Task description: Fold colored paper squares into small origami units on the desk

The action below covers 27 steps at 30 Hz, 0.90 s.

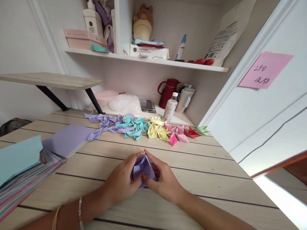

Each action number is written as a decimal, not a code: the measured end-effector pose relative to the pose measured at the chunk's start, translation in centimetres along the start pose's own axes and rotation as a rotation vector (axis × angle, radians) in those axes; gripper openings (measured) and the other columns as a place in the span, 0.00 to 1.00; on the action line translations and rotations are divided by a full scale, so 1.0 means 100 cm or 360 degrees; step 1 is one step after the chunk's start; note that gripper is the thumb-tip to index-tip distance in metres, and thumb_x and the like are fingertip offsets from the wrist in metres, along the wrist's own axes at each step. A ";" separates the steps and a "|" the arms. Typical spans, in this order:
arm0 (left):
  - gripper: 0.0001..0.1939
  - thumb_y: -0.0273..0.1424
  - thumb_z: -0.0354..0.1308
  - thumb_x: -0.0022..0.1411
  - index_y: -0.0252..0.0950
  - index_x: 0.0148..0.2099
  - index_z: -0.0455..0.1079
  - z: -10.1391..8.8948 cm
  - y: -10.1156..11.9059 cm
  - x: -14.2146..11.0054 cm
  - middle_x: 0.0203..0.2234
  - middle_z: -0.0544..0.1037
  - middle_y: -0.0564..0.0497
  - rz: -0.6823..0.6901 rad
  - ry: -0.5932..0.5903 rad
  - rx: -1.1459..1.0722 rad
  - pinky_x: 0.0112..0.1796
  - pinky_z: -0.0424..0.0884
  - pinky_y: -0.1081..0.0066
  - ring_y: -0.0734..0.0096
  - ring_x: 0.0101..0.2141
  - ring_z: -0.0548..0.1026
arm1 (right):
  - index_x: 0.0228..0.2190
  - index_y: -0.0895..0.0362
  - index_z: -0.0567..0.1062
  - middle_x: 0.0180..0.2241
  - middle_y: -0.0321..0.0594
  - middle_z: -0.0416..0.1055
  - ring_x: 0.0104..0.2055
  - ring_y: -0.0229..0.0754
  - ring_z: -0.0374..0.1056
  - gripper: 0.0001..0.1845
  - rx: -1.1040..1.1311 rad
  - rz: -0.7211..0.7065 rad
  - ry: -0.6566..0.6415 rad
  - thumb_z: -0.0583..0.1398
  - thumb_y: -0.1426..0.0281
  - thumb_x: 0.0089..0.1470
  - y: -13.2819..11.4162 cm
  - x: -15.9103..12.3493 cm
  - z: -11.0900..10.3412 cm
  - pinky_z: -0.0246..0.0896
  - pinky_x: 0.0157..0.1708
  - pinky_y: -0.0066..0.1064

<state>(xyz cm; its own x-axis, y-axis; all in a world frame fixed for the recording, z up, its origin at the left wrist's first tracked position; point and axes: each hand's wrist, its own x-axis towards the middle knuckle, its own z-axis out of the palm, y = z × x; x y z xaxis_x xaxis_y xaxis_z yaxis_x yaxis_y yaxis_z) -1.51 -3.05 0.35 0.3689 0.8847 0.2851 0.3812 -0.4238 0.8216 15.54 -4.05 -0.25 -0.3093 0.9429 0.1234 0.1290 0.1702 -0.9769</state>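
Observation:
Between my two hands is a partly folded sheet of purple origami paper (144,167), held just above the near middle of the table. My left hand (123,179) grips its left side, thumb in front and fingers behind. On the other side, my right hand (164,179) pinches it the same way, and both sets of fingertips meet near the top. Beyond them lie folded paper boats in colour groups: purple boats (107,121), turquoise boats (136,126), yellow boats (157,129), pink boats (181,132), a red boat (192,132) and a light green boat (203,129).
A purple paper stack (68,137) and a thick pile of coloured paper (21,166) lie at the left. A bottle (170,108) stands behind the boats, near a red jug (168,92). A raised wooden stand (50,80) is at the back left, below a white shelf (115,56).

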 end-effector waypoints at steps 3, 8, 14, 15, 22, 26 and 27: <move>0.24 0.23 0.52 0.52 0.41 0.53 0.61 0.004 0.001 0.001 0.45 0.72 0.48 -0.0046 0.0094 0.0144 0.46 0.64 0.63 0.62 0.44 0.70 | 0.57 0.52 0.55 0.41 0.37 0.68 0.35 0.38 0.65 0.39 -0.0067 -0.0034 0.0019 0.58 0.78 0.42 0.002 -0.002 0.003 0.63 0.35 0.30; 0.25 0.16 0.48 0.47 0.39 0.47 0.65 0.000 0.002 0.004 0.37 0.75 0.51 -0.0143 0.0108 -0.0062 0.40 0.66 0.69 0.67 0.37 0.72 | 0.57 0.51 0.56 0.41 0.39 0.69 0.32 0.37 0.65 0.42 0.0018 -0.0077 -0.0019 0.59 0.79 0.39 0.003 -0.006 0.007 0.63 0.31 0.28; 0.13 0.22 0.51 0.51 0.35 0.38 0.71 -0.010 -0.002 0.007 0.30 0.77 0.51 -0.0366 -0.0039 -0.0666 0.30 0.67 0.73 0.70 0.30 0.73 | 0.34 0.54 0.76 0.55 0.43 0.59 0.37 0.40 0.70 0.16 0.0705 0.0077 0.0136 0.65 0.72 0.38 0.002 0.001 -0.005 0.64 0.32 0.29; 0.11 0.23 0.53 0.49 0.34 0.36 0.72 -0.011 -0.003 0.008 0.29 0.77 0.51 -0.0423 -0.0066 -0.0750 0.29 0.67 0.73 0.70 0.28 0.73 | 0.30 0.55 0.76 0.52 0.43 0.63 0.36 0.40 0.70 0.13 0.0762 0.0086 0.0117 0.66 0.73 0.37 0.003 0.003 -0.008 0.64 0.33 0.28; 0.09 0.23 0.64 0.37 0.33 0.27 0.74 -0.016 -0.013 0.010 0.21 0.78 0.53 -0.0671 -0.0062 -0.1119 0.29 0.69 0.73 0.72 0.24 0.74 | 0.27 0.59 0.77 0.23 0.36 0.74 0.21 0.33 0.68 0.11 0.0825 0.0229 -0.0131 0.67 0.74 0.34 0.008 0.007 -0.013 0.64 0.23 0.23; 0.13 0.28 0.68 0.35 0.34 0.29 0.75 -0.019 -0.017 0.007 0.22 0.78 0.51 -0.0707 -0.0211 -0.1146 0.28 0.70 0.71 0.70 0.24 0.74 | 0.28 0.59 0.77 0.20 0.34 0.73 0.17 0.30 0.64 0.10 0.0845 0.0214 0.0018 0.66 0.73 0.37 0.011 0.007 -0.013 0.60 0.17 0.20; 0.13 0.30 0.68 0.37 0.34 0.29 0.75 -0.019 -0.016 0.007 0.22 0.78 0.51 -0.0702 -0.0196 -0.1112 0.28 0.70 0.71 0.70 0.24 0.74 | 0.28 0.59 0.76 0.21 0.34 0.73 0.18 0.30 0.64 0.10 0.0849 0.0208 0.0032 0.66 0.73 0.37 0.012 0.007 -0.014 0.60 0.17 0.19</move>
<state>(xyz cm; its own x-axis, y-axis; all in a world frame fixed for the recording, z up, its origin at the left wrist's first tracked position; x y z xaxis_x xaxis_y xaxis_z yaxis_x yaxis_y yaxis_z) -3.54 -1.40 0.16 0.4142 0.8965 -0.1572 -0.0862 0.2105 0.9738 16.75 -2.76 -1.06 -0.3042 0.9526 -0.0066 -0.3323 -0.1126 -0.9364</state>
